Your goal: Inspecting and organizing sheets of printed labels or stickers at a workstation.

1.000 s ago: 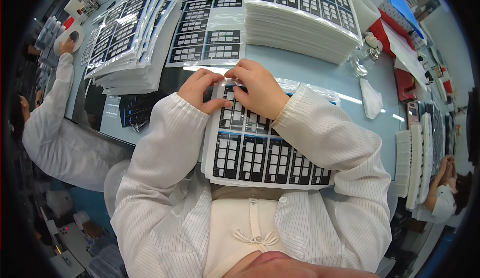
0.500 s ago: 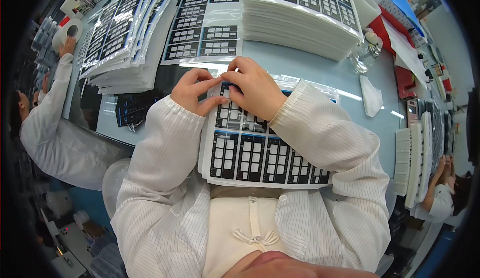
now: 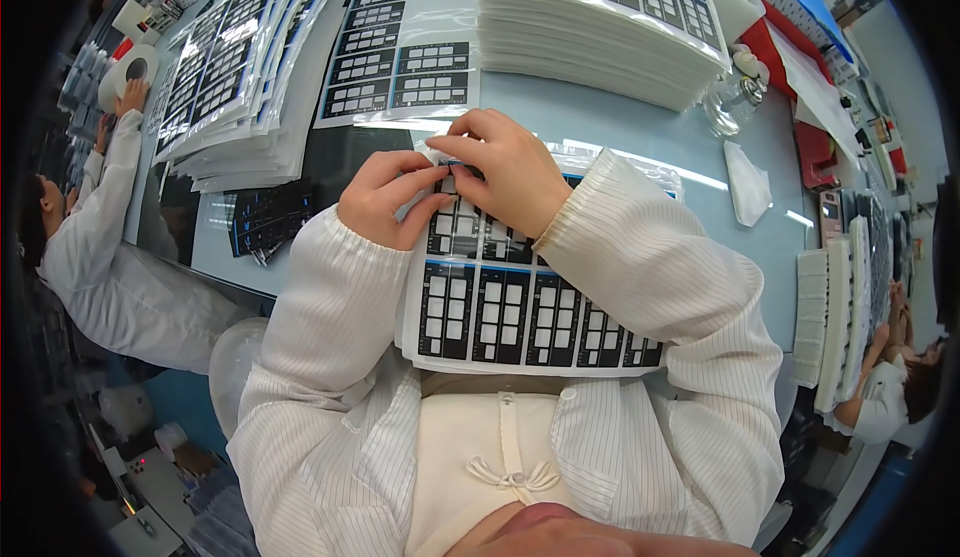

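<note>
White striped sleeves are coming in from the lower edge, and both hands are meeting over a sheet (image 3: pixel 505 307) printed with black panels of white squares. That sheet is lying on the near edge of the pale blue table (image 3: pixel 640 142), its lower edge overhanging toward the person's lap.

At the sheet's far edge, the left hand (image 3: pixel 385 197) is curling its fingers inward, with thumb and forefinger pinching a thin clear film (image 3: pixel 437 153). The right hand (image 3: pixel 505 172) is lying beside it, touching it, fingers bent down and fingertips pressing on the same spot; whether it is also gripping the film is hard to tell.

Just beyond the hands, a single sheet (image 3: pixel 405 52) of the same kind is lying flat. To its right, a tall stack (image 3: pixel 600 27) of such sheets is sitting at the far side of the table. To the left, a second, fanned stack (image 3: pixel 235 82) is leaning out over the table's left part, and a dark panel (image 3: pixel 268 219) is lying below it, near the left sleeve.

On the right, a crumpled white wipe (image 3: pixel 748 182) is resting on the table, well apart from the hands, with a small clear bottle (image 3: pixel 730 107) beyond it.

At the left rim, another person in a white coat (image 3: pixel 120 277) is reaching a hand to a white tape roll (image 3: pixel 128 69).
</note>
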